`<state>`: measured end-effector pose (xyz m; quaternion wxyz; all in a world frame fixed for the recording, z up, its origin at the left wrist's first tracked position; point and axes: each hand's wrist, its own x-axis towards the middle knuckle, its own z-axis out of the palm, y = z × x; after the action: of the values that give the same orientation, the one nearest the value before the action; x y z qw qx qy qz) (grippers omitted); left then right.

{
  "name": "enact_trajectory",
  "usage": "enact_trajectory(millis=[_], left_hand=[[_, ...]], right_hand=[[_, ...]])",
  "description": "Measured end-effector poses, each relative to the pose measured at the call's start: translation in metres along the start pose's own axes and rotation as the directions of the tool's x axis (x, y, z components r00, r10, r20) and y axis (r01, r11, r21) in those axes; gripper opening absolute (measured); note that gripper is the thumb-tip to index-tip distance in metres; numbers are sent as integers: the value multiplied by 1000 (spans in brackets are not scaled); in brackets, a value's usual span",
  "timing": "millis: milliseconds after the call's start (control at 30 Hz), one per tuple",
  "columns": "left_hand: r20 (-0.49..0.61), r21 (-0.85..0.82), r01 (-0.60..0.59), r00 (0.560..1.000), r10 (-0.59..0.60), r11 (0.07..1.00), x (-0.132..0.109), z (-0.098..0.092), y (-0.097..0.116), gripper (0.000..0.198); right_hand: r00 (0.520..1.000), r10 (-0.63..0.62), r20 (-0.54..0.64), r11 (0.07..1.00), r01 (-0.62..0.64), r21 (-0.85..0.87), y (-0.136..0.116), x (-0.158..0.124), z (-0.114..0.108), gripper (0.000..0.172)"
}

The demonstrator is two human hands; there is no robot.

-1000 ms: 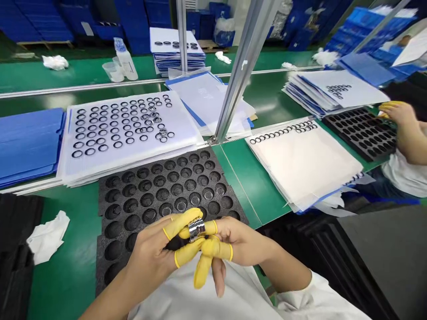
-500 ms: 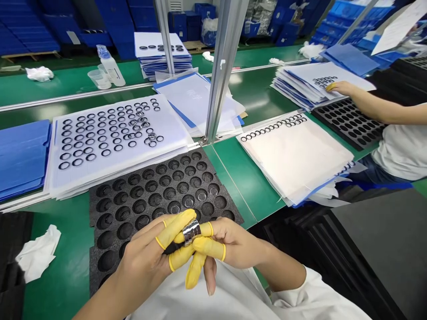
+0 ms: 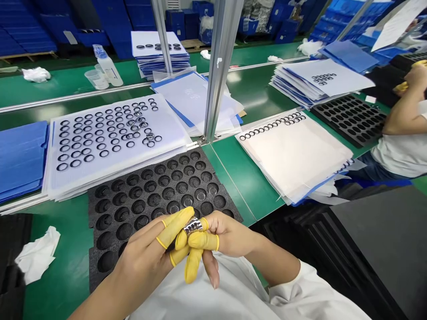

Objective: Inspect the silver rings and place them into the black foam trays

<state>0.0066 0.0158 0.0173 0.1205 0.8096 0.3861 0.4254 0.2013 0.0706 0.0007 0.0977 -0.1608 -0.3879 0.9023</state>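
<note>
Yellow finger cots cover several fingers of both hands. Between them, a short stack of shiny metal rings (image 3: pixel 193 226) is pinched, tilted, over the near edge of the foam tray. My left hand (image 3: pixel 147 249) closes on the stack from the left, its fingertips along the top and side. From the right, my right hand (image 3: pixel 222 235) grips the other end with thumb and finger, its lower fingers hanging down. Behind them lies the black foam tray (image 3: pixel 160 184) with round pockets; many hold rings, and some nearer ones look bare. My hands hide part of its front.
On the left, a white sheet stack (image 3: pixel 110 129) carries rows of rings, beside blue sheets (image 3: pixel 22 155). A metal post (image 3: pixel 220 75) rises behind the tray. Another sheet stack (image 3: pixel 296 155) lies right. A crumpled white cloth (image 3: pixel 38 255) lies left. At far right, a co-worker's arm (image 3: pixel 405 106) shows.
My right hand has shifted slightly left and up, and the ring stack has turned a little in my fingers. The co-worker's hand has drawn back right from the far sheet stack.
</note>
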Motion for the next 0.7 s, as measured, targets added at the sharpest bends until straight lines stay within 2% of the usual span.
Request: enact_trajectory(millis=[133, 300, 500, 700], left_hand=[[-10, 33, 19, 1000, -19, 999, -1, 1, 0, 50], [44, 41, 67, 997, -68, 997, 1, -1, 2, 54], [128, -64, 136, 984, -127, 989, 1, -6, 1, 57], [155, -104, 155, 978, -138, 982, -3, -10, -5, 60]], right_hand=[[999, -41, -14, 999, 41, -2, 2, -1, 3, 60], [993, -107, -52, 992, 104, -66, 1, -3, 9, 62], [987, -142, -72, 985, 133, -113, 3, -3, 10, 65], [959, -272, -77, 938, 246, -246, 5, -1, 8, 56]])
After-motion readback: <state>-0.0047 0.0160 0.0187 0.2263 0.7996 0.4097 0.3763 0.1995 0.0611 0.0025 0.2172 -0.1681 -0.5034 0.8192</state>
